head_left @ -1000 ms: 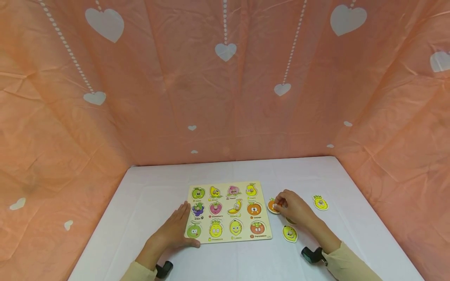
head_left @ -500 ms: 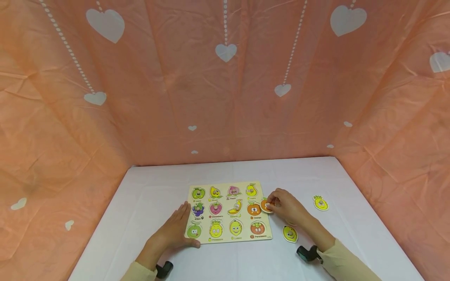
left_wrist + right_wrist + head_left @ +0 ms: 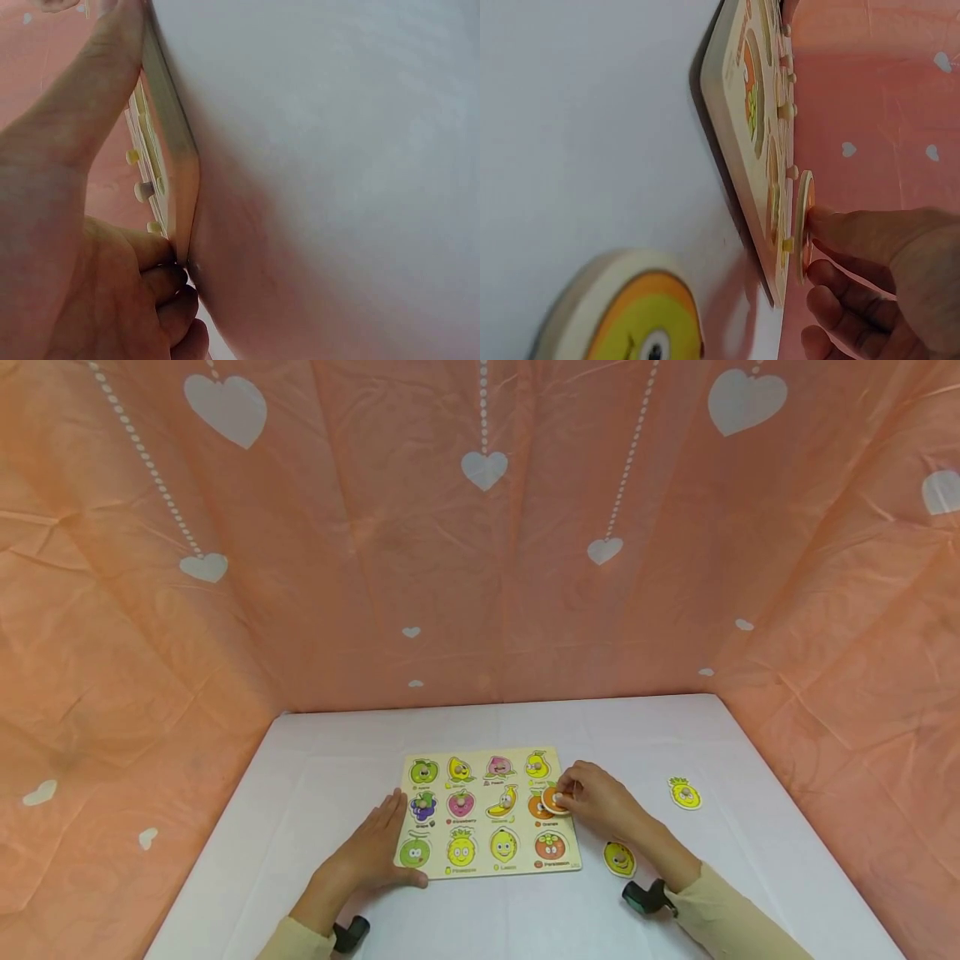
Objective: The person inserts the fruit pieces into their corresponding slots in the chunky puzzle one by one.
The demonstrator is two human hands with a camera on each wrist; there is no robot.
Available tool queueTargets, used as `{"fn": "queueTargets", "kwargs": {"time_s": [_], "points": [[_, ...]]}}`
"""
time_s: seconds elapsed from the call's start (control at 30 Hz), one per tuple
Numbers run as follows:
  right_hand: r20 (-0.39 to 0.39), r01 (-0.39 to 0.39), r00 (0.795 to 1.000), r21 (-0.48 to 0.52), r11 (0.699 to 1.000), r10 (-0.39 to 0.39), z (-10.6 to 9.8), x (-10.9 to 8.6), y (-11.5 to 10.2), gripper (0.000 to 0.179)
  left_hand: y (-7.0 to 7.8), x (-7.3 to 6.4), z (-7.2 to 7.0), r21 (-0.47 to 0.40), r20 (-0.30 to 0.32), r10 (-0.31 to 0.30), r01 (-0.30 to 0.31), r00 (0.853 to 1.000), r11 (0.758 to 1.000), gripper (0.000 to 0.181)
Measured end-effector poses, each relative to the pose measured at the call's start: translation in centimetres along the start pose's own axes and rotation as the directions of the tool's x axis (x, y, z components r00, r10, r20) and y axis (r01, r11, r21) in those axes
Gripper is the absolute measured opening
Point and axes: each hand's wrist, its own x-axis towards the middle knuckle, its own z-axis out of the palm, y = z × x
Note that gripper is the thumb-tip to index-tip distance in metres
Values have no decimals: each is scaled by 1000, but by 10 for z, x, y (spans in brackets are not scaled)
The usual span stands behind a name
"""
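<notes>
My right hand (image 3: 603, 800) pinches a round orange-fruit puzzle piece (image 3: 551, 802) between thumb and fingers, over the right side of the wooden fruit puzzle board (image 3: 482, 839). In the head view it overlaps the orange picture (image 3: 537, 808); the right wrist view shows the piece (image 3: 804, 217) tilted on edge beside the board (image 3: 731, 120). Bracing the near left corner, my left hand (image 3: 367, 847) lays its fingers along the left edge and its thumb along the front edge. Several knobbed pieces sit in the board's upper rows, among them grapes (image 3: 423, 807) and a banana (image 3: 501, 802).
A lemon piece (image 3: 619, 859) lies right of the board, close under my right forearm. Farther right is a pineapple piece (image 3: 684, 793). White cloth (image 3: 337, 752) covers the table, with a peach-coloured heart-print curtain (image 3: 420, 568) behind and at both sides.
My right hand has carried the orange piece leftward from the cloth to over the board's right side. The left hand and the board have stayed put.
</notes>
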Motion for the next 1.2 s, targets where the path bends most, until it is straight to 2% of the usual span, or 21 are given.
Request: {"fn": "queueTargets", "kwargs": {"time_s": [0.17,0.4,0.77,1.0,1.2], "points": [[4,34,999,-2,999,-34,5,2,-2,11,3,-1,-1,6,15,-23,23,1000,1000,144],[8,89,996,-14,996,-89,9,5,-1,11,2,-1,-1,7,6,-27,27,1000,1000,144],[26,81,996,-59,995,-80,16,11,-3,14,-1,0,1,18,0,-6,6,1000,1000,144],[29,127,992,-60,990,-126,18,12,-3,14,0,-1,0,21,1,-10,10,1000,1000,144],[46,105,994,-52,993,-103,19,14,-3,13,1,-1,-1,18,-1,-10,10,1000,1000,143]]}}
